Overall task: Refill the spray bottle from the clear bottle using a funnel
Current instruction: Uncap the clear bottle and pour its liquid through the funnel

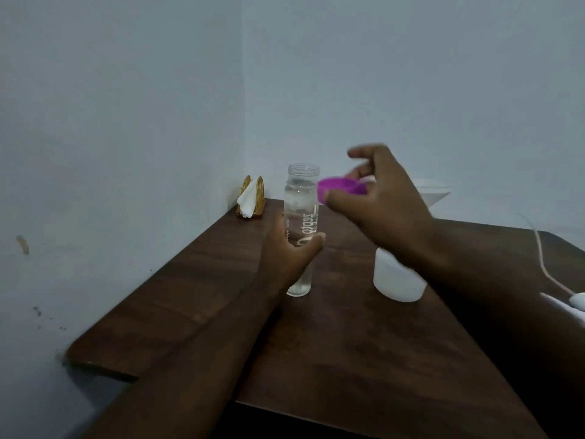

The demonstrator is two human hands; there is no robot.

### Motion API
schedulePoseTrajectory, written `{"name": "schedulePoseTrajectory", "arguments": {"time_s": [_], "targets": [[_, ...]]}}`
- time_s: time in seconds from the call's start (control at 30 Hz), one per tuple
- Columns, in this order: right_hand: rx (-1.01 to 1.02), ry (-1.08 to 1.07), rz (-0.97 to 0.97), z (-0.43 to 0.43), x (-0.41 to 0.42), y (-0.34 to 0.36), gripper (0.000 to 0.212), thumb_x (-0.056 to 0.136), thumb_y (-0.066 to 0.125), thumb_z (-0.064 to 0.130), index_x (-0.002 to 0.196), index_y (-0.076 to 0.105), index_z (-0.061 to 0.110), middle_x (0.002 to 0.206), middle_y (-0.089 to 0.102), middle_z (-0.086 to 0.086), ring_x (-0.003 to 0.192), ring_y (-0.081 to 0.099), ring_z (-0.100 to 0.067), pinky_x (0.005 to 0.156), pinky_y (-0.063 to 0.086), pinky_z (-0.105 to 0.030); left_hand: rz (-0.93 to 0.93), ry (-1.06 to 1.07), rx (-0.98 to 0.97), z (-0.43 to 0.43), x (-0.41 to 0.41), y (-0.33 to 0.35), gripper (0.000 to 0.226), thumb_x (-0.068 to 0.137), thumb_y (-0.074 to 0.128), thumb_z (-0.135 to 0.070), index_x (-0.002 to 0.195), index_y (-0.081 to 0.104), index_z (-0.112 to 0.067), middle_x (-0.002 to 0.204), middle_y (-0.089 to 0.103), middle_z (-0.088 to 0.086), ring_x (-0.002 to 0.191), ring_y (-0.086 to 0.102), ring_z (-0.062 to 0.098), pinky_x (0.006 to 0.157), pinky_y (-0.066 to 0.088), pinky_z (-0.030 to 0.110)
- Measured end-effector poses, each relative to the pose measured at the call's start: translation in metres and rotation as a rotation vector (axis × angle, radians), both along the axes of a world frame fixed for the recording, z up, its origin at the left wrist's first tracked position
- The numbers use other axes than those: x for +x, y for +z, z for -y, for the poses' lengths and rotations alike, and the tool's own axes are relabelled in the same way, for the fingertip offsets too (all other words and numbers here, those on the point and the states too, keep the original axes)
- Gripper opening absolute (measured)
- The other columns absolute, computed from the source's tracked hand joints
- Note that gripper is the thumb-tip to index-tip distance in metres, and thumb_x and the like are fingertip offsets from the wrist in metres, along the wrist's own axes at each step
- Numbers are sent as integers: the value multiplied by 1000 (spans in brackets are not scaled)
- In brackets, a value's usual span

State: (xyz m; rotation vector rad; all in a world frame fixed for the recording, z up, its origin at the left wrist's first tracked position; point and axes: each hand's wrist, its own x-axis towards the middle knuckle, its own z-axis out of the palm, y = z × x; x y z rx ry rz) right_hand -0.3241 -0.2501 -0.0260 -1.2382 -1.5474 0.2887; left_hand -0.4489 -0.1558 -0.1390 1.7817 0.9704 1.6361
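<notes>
A tall clear bottle [302,198] with white lettering stands upright on the dark wooden table [196,293], its mouth uncovered and liquid inside. My left hand [289,248] grips its lower half, thumb across the front. My right hand [376,204] holds a purple cap [340,189] just right of the bottle's neck, pinched between thumb and fingers. Below my right wrist stands the white spray bottle body [397,280], its top hidden by my arm. A white funnel [432,192] shows partly behind my right hand.
A wooden napkin holder with white tissue [251,198] sits in the table's far left corner against the wall. A white cable [544,264] runs down the right side to a white object [577,301] at the frame's edge.
</notes>
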Motion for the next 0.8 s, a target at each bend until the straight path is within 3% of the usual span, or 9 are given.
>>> {"name": "schedulePoseTrajectory", "arguments": {"time_s": [0.03, 0.17, 0.2, 0.27, 0.37, 0.53, 0.63, 0.73, 0.8], "targets": [[-25, -21, -40, 7, 4, -19, 62, 76, 78, 26, 130, 48, 25, 99, 60, 6, 89, 65, -9, 71, 54, -21, 8, -10, -4, -1, -1, -2, 47, 75, 79, -24, 97, 49, -53, 95, 68, -12, 86, 66, -1, 78, 56, 25], [-314, -23, 38, 22, 8, -86, 72, 77, 81, 29, 138, 44, 26, 106, 57, 14, 95, 58, -1, 69, 46, -10, 22, -83, -40, -2, -3, -6, 35, 78, 78, -21, 93, 49, -36, 88, 59, -15, 79, 56, -21, 66, 43, 1], [-388, 0, 76, 22, 7, -95, 74, 76, 81, 30, 139, 41, 28, 105, 55, 15, 95, 57, -1, 68, 45, -10, 39, -91, -37, -2, -3, -6, 34, 78, 77, -24, 97, 51, -33, 90, 61, -12, 81, 59, -16, 67, 45, 4], [-479, 36, 116, 22, 4, -105, 76, 74, 83, 32, 137, 40, 31, 106, 55, 15, 96, 56, -2, 71, 47, -12, 91, -102, -38, -2, -4, -7, 39, 74, 75, -34, 105, 52, -32, 95, 67, -4, 88, 66, 4, 76, 57, 28], [-499, 59, 153, 21, 0, -115, 74, 72, 86, 31, 132, 43, 30, 104, 56, 15, 95, 57, -3, 74, 48, -14, 157, -103, -19, -2, -6, -8, 44, 73, 73, -41, 109, 49, -37, 99, 69, -11, 94, 68, 15, 81, 56, 52], [-485, 48, 251, 21, -9, -118, 76, 70, 86, 35, 130, 42, 30, 99, 53, 19, 92, 56, -3, 76, 50, -17, 206, -86, 2, -2, -6, -7, 47, 76, 67, -61, 114, 49, -41, 113, 66, -2, 100, 68, 26, 82, 53, 59], [-484, 44, 196, 20, -6, -112, 74, 70, 83, 46, 130, 44, 28, 111, 55, 14, 100, 56, -6, 82, 51, -21, 200, -80, 7, -6, -5, -8, 55, 77, 59, -69, 114, 51, -30, 106, 68, 9, 97, 68, 30, 80, 53, 60], [-378, 2, 47, 11, -6, -99, 68, 75, 80, 44, 131, 49, 21, 117, 59, 7, 106, 58, -8, 90, 52, -25, 172, -5, 49, -8, -6, -8, 51, 86, 46, -68, 107, 55, -22, 94, 70, 16, 88, 69, 30, 78, 52, 57], [-307, 0, -39, -3, -10, -86, 68, 77, 80, 41, 132, 49, 17, 118, 60, 5, 108, 59, -10, 93, 53, -29, 183, 37, 93, -9, -7, -8, 38, 92, 40, -55, 102, 57, -22, 90, 70, 15, 85, 68, 31, 76, 51, 55]]}}
